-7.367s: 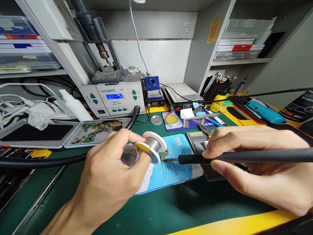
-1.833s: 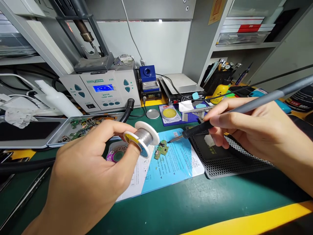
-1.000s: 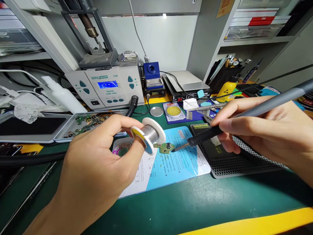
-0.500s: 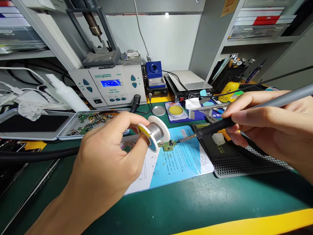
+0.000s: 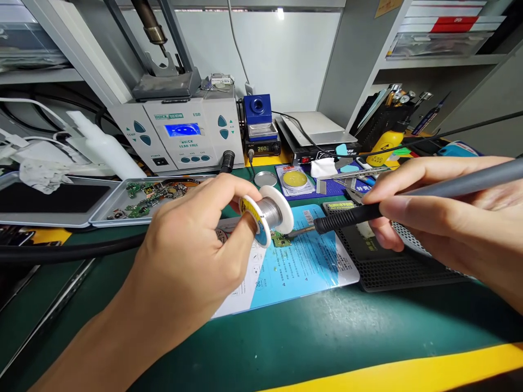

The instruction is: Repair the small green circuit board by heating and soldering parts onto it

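Note:
My left hand (image 5: 200, 239) pinches a white spool of solder wire (image 5: 272, 214) by its near rim. Behind and below the spool, a small green circuit board (image 5: 281, 240) lies on a blue and white sheet (image 5: 302, 272), partly hidden by the spool. My right hand (image 5: 441, 207) holds a soldering iron (image 5: 351, 218) like a pen, its metal tip pointing left at the board's right edge. Whether the tip touches the board is too small to tell.
A grey rework station (image 5: 180, 136) stands at the back left, with a tray of circuit boards (image 5: 151, 198) before it. A black perforated mat (image 5: 392, 272) lies right of the sheet. A thick black hose (image 5: 73, 250) crosses at left.
My left hand and the spool have moved slightly right, covering more of the board. My right hand and the iron have shifted a little left. The view has tilted slightly.

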